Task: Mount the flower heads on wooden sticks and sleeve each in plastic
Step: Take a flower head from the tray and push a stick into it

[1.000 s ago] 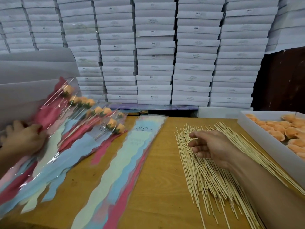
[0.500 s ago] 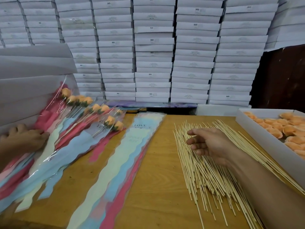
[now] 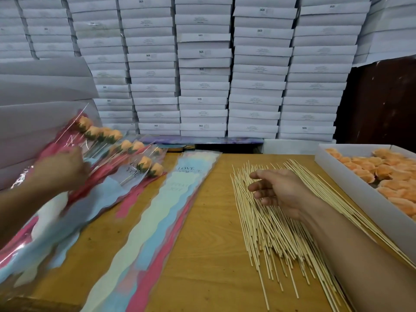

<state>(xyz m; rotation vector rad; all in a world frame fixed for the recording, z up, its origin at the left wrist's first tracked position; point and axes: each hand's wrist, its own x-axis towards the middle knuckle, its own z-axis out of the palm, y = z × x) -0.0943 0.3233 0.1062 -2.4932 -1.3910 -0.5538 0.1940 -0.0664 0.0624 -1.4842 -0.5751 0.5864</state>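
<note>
My right hand (image 3: pixel 276 190) rests on a loose pile of wooden sticks (image 3: pixel 265 235), fingers relaxed and lightly bent, gripping none that I can see. My left hand (image 3: pixel 60 170) is blurred over the pile of sleeved flowers (image 3: pixel 144 164) at the left; whether it holds a sleeve cannot be made out. Those flowers are orange heads on sticks inside pink, blue and white plastic sleeves. A flat stack of unfilled sleeves (image 3: pixel 171 212) lies between the two hands. Loose orange flower heads (image 3: pixel 382 174) fill a white tray (image 3: pixel 351 190) at the right.
The wooden table (image 3: pixel 216 255) shows bare wood between the sleeve stack and the sticks. A wall of stacked white boxes (image 3: pixel 202 75) stands behind the table. Large pale sheets (image 3: pixel 40 91) lean at the far left.
My left hand has moved right and up across the sleeved flowers from the left edge. My right hand stays on the sticks, barely shifted.
</note>
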